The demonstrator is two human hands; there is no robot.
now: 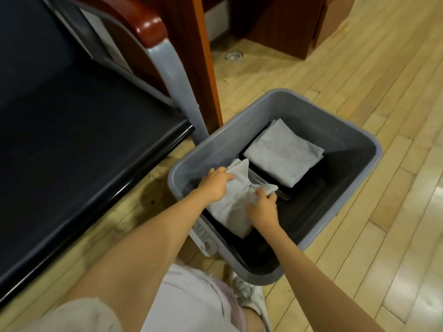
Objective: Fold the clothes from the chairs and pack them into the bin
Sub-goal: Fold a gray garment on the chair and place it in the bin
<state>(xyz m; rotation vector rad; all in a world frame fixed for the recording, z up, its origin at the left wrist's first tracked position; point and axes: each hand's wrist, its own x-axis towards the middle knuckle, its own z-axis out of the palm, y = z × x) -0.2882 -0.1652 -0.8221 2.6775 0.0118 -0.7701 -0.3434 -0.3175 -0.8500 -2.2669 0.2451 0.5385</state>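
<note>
On my feed the wearer has a pale cream short sleeve [79,315] at the left upper arm, and both forearms run bare down to the left grip [213,185] and right grip [263,209]. Lower down I make out a white garment [191,298], shorts or a skirt, I cannot tell which, with a frayed hem and a faint pink tint along one edge. Beside it I see one white lace-up sneaker [251,298].

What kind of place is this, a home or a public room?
Probably a public waiting room or hall: a dark bench seat with metal frame, a wooden armrest, a wood-strip floor.
</note>
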